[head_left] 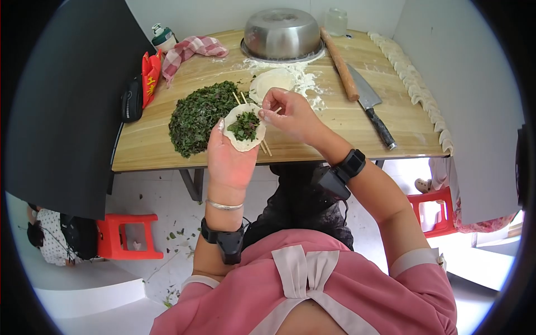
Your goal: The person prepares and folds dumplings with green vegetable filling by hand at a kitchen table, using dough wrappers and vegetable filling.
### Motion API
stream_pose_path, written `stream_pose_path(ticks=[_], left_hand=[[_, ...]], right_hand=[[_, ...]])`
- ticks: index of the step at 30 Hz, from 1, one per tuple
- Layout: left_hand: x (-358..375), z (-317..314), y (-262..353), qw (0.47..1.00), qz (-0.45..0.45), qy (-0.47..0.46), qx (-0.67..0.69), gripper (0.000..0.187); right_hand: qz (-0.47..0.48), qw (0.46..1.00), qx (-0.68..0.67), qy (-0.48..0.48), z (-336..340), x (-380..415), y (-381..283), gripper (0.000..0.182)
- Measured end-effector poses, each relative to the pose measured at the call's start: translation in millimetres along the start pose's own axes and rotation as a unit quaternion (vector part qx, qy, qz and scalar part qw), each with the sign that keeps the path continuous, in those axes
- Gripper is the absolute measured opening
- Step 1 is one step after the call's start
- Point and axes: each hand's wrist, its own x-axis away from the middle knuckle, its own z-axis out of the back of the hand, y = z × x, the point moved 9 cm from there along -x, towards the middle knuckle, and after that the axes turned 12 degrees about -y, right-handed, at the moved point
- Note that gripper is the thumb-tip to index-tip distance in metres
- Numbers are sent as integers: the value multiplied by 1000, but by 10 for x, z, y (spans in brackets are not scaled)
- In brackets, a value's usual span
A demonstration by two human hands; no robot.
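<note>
A round dough wrapper point(258, 142) rests on the palm and fingers of my left hand point(231, 162), with chopped green filling point(244, 126) in its middle. The thumb of that hand lies at the wrapper's left edge. My right hand point(290, 114) pinches the wrapper's upper right edge between thumb and fingers. Behind the wrapper, wooden chopsticks point(267, 148) lie partly hidden. A large heap of chopped greens point(195, 120) is on the table just left of my hands. More flat wrappers point(272, 82) lie behind them on scattered flour.
The wooden table point(312, 142) holds an upturned metal basin point(282, 33), a rolling pin point(339, 64), a cleaver point(368, 100), a glass jar point(335, 22), a checked cloth point(187, 53) and a row of dumplings point(416, 86). A person point(53, 237) is at lower left near a red stool point(128, 237).
</note>
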Motion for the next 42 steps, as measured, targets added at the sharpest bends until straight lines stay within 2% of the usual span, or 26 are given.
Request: stream_pose_path(ticks=[5, 7, 8, 10, 14, 16, 17, 21, 23, 26, 30, 32, 35, 38, 40, 42], left_hand=[[-19, 11, -37, 1000, 6, -1, 4, 42], [-26, 24, -35, 1000, 2, 5, 11, 48], [-29, 23, -30, 1000, 1, 7, 12, 48], [-48, -27, -11, 1000, -9, -5, 27, 52], [-90, -140, 38, 997, -41, -35, 57, 59], [-124, -155, 73, 994, -69, -61, 51, 68], [-126, -140, 64, 994, -69, -60, 52, 68], [-127, -193, 13, 993, -56, -92, 37, 76], [-110, -201, -3, 993, -50, -100, 36, 77], [-93, -214, 18, 992, -55, -109, 25, 73], [-63, -233, 8, 992, -52, -109, 34, 72], [-55, -232, -9, 992, -46, -108, 37, 71], [-46, -261, -54, 992, -31, -118, 22, 67], [-43, -152, -83, 993, -33, -102, -41, 60], [-30, -151, -96, 986, -33, -127, -103, 41], [-22, -162, -98, 981, -40, -123, -147, 38]], right_hand=[[-11, 997, 68, 27, 112, 34, -44, 12], [-103, 970, 214, 42, 281, 33, 4, 10], [-104, 971, 214, 40, 327, 17, 86, 10], [15, 919, 377, 117, 393, 19, -116, 15], [82, 948, 291, 96, 225, 186, -358, 16], [152, 930, 333, 26, -49, 261, -554, 22], [197, 909, 367, 25, -159, 319, -670, 23], [225, 893, 390, 1, -344, 350, -697, 24], [261, 867, 424, 10, -392, 373, -709, 21], [255, 856, 448, 44, -347, 374, -686, 22], [259, 847, 462, 41, -350, 381, -716, 19], [247, 876, 411, 52, -288, 356, -756, 20], [248, 883, 394, 60, -225, 315, -827, 20], [247, 889, 379, 64, -188, 280, -861, 14], [245, 887, 385, 68, -158, 250, -892, 14], [244, 885, 390, 71, -134, 207, -906, 13]])
